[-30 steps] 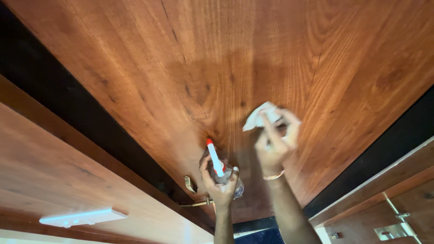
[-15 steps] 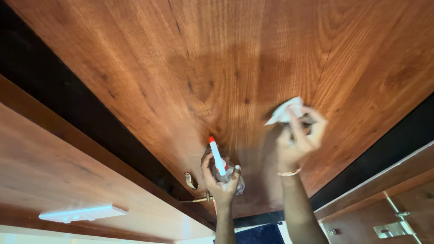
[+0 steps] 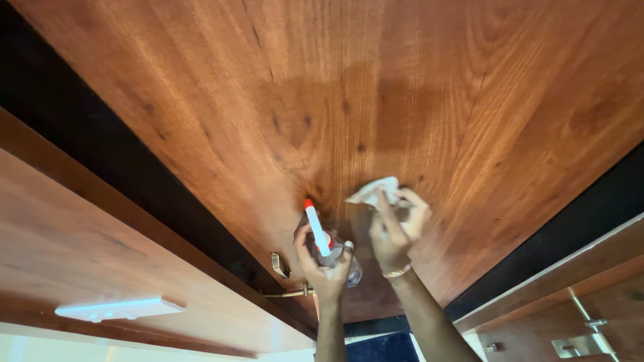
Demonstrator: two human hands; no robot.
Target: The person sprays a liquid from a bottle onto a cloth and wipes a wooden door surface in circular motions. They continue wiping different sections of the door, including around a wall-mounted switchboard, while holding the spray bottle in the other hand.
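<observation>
Wood-grain panel (image 3: 376, 87) fills most of the view from below, reddish brown, with a darker patch near its middle that may be damp. At about eight o'clock a white strip light (image 3: 117, 309) sits on a lower wooden board, apart from everything in use. Near six o'clock, brass hinge hardware (image 3: 285, 278) shows just left of the left hand (image 3: 324, 265). That hand is curled tight around a clear spray bottle (image 3: 329, 251), nozzle up so its white-and-red tip points at the panel, ready to wet the surface overhead. Just to its right, towards five o'clock of centre, the right hand (image 3: 392, 231) reaches up with the fingers loosely spread and bent, pressing a crumpled white cloth (image 3: 373, 191) flat against the panel; the cloth is bunched under the fingertips, so the palm side can push it over the wood. A thin bangle (image 3: 397, 272) circles that wrist. At four o'clock a metal bracket (image 3: 582, 343) is fixed to another board.
</observation>
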